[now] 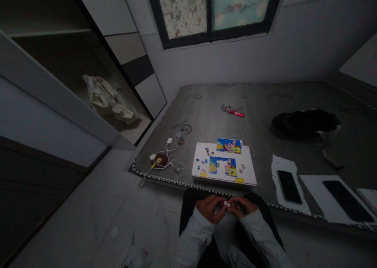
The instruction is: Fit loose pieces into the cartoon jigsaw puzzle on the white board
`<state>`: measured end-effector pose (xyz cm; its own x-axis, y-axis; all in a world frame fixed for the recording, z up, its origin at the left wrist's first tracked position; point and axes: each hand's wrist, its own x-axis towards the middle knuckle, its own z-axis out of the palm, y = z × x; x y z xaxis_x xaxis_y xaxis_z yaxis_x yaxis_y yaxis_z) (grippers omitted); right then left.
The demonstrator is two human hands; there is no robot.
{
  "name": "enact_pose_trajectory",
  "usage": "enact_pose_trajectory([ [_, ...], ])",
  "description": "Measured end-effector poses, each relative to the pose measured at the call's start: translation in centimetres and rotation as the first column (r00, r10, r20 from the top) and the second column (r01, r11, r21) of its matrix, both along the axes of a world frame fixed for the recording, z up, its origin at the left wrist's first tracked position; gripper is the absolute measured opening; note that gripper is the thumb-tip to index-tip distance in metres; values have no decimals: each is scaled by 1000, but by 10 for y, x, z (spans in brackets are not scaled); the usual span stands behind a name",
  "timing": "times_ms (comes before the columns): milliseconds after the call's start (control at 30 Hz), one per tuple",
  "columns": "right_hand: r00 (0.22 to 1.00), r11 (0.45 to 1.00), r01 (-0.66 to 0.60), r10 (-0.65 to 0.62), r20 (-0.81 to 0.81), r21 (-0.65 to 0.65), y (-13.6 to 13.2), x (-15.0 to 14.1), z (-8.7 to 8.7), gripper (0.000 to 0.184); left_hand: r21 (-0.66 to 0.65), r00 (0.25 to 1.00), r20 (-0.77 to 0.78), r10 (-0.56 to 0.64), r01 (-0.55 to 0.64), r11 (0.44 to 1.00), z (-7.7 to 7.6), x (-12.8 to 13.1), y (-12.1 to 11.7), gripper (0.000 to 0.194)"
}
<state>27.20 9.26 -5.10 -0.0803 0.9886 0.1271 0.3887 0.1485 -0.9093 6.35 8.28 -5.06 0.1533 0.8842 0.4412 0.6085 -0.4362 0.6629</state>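
My left hand [209,208] and my right hand [244,206] meet above my lap, fingertips pinched on a small pale-and-pink jigsaw puzzle piece [226,203]. Its printed side is too small to read. Just beyond them a white box [247,166] lies flat near the edge of the grey surface. On it is a partly assembled jigsaw puzzle [231,170] with a yellow cartoon figure and a gap at its upper middle. Loose puzzle pieces [201,164] lie to its left, above and right. A matching picture card [229,146] rests along the box's far edge.
Left of the box are a small jar [180,138], a white cable [172,152], a brown object [160,161] and a clear cup [177,164]. Two phones [289,187] lie on white sheets or boxes at right. Farther back are a red packet [234,112] and a dark bundle [308,121].
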Motion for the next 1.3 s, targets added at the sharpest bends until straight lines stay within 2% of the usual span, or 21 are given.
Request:
enact_pose_trajectory([
  [200, 987, 997, 35, -46, 152, 71, 7, -2, -15, 43, -48, 1000, -27, 6, -7, 999, -3, -6, 5, 16],
  [300, 980, 991, 136, -137, 143, 17, 12, -2, -24, 54, -127, 996, -69, 51, -60, 990, -10, -13, 21, 17],
  [367, 975, 979, 197, -190, 114, -58, 17, 1, -29, 65, -228, 984, -140, 110, -140, 964, -12, -23, 44, 16],
  [500, 987, 966, 158, -146, 70, -205, 22, 7, -38, 88, -423, 942, -285, 177, -289, 859, -5, -49, 114, 18],
  [633, 964, 946, 262, -245, 107, -189, 15, 7, -47, 93, -483, 910, -378, 169, -350, 802, 9, -65, 178, 20],
  [733, 956, 933, 288, -267, 125, -216, 8, 12, -56, 97, -507, 888, -429, 164, -387, 770, 13, -67, 205, 21],
  [900, 932, 914, 347, -309, 191, -213, 2, 38, -78, 100, -539, 859, -488, 154, -435, 722, 2, -63, 218, 27],
  [1000, 908, 909, 391, -357, 219, -142, -3, 47, -96, 95, -535, 845, -509, 161, -458, 710, -5, -61, 220, 29],
  [1100, 906, 925, 377, -358, 226, -50, -7, 47, -110, 91, -544, 843, -517, 151, -459, 702, -5, -61, 226, 32],
  [1200, 884, 924, 383, -367, 290, -1, -8, 46, -115, 91, -551, 838, -531, 127, -455, 700, -4, -64, 232, 34],
  [1300, 883, 952, 302, -299, 361, 50, -5, 52, -113, 93, -546, 830, -548, 106, -450, 707, -4, -68, 234, 34],
])
